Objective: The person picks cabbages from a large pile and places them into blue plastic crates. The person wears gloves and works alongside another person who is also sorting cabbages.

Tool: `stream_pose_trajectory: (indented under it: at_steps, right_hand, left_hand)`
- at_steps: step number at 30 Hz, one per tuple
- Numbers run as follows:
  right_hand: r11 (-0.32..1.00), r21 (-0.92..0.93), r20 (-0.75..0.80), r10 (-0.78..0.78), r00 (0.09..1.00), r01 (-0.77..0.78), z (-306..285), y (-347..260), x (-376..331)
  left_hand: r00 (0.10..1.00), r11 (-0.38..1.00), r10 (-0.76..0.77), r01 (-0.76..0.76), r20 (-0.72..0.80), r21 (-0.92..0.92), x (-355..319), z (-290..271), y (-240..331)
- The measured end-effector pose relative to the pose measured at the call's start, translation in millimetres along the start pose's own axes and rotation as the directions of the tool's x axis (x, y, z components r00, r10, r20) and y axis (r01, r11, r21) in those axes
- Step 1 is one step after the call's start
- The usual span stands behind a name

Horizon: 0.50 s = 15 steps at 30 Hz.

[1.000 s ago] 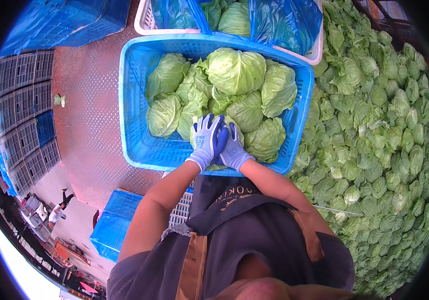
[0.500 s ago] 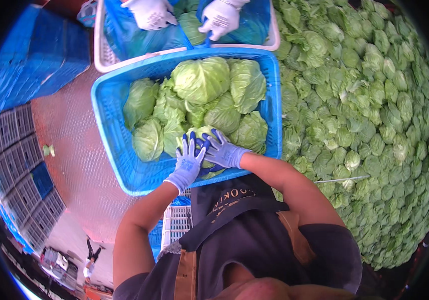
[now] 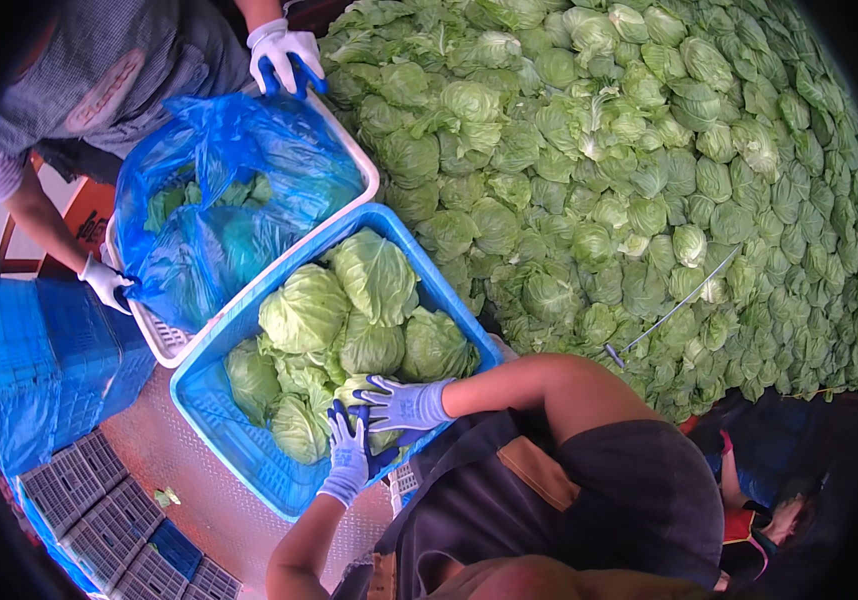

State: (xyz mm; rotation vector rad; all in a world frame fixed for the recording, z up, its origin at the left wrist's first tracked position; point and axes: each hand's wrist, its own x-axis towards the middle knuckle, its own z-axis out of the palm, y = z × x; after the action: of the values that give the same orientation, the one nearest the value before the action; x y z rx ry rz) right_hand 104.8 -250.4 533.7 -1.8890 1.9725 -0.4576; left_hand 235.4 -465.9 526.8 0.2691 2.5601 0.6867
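A blue plastic crate (image 3: 209,405) in front of me holds several pale green cabbages (image 3: 301,308). Both my hands wear pale gloves with dark blue fingers and meet at the crate's near side. Between them is a cabbage (image 3: 384,441), mostly hidden by the gloves. My left hand (image 3: 347,458) presses on its left side with fingers stretched forward. From the right, my right hand (image 3: 407,403) curves over its top, fingers pointing left.
Beyond stands a white crate (image 3: 369,172) lined with a blue plastic bag (image 3: 239,235). A co-worker's gloved hands (image 3: 284,55) are at its corners. A large cabbage pile (image 3: 589,210) fills the right; a thin metal rod (image 3: 671,310) lies on it. Grey crates (image 3: 114,530) stand lower left.
My view has turned, so the crates appear rotated and the pile fills more of the top. The co-worker's hands have moved apart to the white crate's corners. My hands stay on the cabbage.
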Motion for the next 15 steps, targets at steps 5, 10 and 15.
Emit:
stream_pose_trajectory:
  at_steps: [5,10,15]
  right_hand:
    - [0.958,0.256,-0.426,0.229,0.876,-0.126,-51.0,29.5,-81.5]
    - [0.579,0.31,-0.531,0.763,0.367,-0.754,-11.7,186.8,-200.1]
    - [0.192,0.537,-0.131,0.981,0.143,-0.822,106.4,370.4,-254.2]
  left_hand:
    - [0.991,0.995,-0.092,0.096,-0.102,0.03,45.0,-68.5,59.4]
    - [0.983,0.848,-0.01,-0.088,-0.181,-0.523,228.4,-123.9,191.3]
    - [0.779,-0.118,-0.412,0.468,0.472,-0.876,447.7,65.1,190.1]
